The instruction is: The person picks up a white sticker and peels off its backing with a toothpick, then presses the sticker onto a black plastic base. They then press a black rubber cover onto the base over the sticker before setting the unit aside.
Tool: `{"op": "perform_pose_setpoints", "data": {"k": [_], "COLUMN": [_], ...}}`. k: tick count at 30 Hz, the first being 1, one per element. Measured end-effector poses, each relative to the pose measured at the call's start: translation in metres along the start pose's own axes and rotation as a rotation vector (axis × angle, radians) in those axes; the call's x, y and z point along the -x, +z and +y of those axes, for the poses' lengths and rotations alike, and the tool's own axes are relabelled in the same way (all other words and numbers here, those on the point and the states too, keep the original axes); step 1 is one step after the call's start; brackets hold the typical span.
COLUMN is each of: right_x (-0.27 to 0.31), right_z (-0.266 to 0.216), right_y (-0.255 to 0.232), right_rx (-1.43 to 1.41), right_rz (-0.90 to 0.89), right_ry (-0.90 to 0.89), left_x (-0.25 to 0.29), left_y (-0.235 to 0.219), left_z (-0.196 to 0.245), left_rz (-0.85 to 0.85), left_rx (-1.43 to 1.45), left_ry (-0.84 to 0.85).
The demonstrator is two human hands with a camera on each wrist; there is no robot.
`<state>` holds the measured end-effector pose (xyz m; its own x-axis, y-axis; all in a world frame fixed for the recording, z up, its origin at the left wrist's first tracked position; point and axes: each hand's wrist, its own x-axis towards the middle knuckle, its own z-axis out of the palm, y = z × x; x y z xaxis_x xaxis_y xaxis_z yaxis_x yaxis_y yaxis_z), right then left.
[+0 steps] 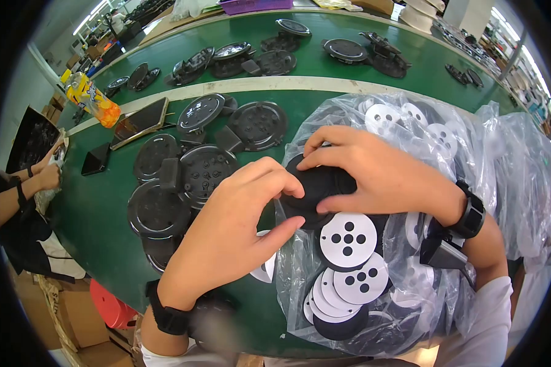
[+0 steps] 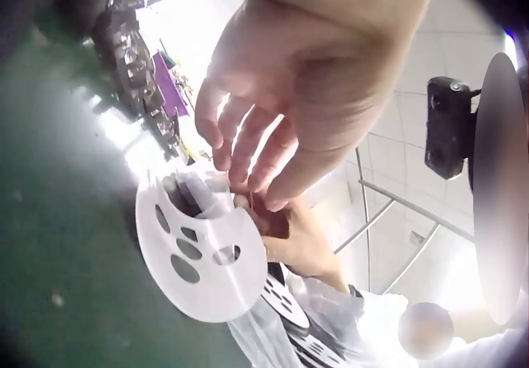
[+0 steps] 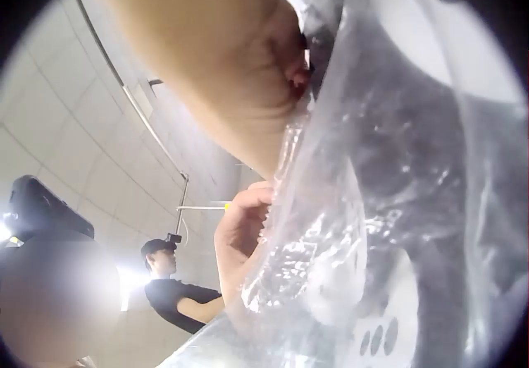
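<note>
Over a clear plastic bag, my right hand grips a black round pad between thumb and curved fingers. My left hand hovers at the pad's left edge, thumb and fingertips apart with a gap between them; its fingers look loosely bent and empty in the left wrist view. Below the pad lie white-faced discs with round holes, several fanned in a stack. Another white disc stands out near my left hand in the left wrist view. Plastic film hides much of the right wrist view.
Black round plastic parts cluster on the green table left of my hands, with more on the far table. A dark phone-like device and an orange drink bottle stand at the left. Another person's hand works at the left edge.
</note>
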<state>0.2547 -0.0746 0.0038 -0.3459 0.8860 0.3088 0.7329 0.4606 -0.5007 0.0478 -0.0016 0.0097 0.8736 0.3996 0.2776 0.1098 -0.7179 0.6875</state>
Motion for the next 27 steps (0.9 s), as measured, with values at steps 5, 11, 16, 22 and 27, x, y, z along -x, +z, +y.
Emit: {"op": "perform_pose_setpoints", "data": {"k": [5,11,16,22,27], "right_x": [-0.005,-0.007,-0.005,-0.004,-0.001], "right_z": [0.004,-0.010,-0.025,-0.021,-0.022], "right_y": [-0.005,-0.004,-0.014,-0.009,-0.010], "right_rx": [0.055,-0.320,-0.160,0.011,0.115], "right_rz": [0.128,0.325,0.374,0.432,0.401], "right_ry": [0.003,0.049,-0.030,-0.112,-0.150], "left_x": [-0.004,-0.003,-0.001,-0.002,0.001], "left_y": [0.006,-0.004,0.003,0.000,0.002], "left_z": [0.001,0.001,0.009,0.009,0.010], "left_rz": [0.162,0.136,0.337,0.350,0.345], "left_rx": [0.051,0.114,0.484,0.671,0.727], "left_ry": [-0.053,-0.132,-0.144,-0.189,-0.182]}}
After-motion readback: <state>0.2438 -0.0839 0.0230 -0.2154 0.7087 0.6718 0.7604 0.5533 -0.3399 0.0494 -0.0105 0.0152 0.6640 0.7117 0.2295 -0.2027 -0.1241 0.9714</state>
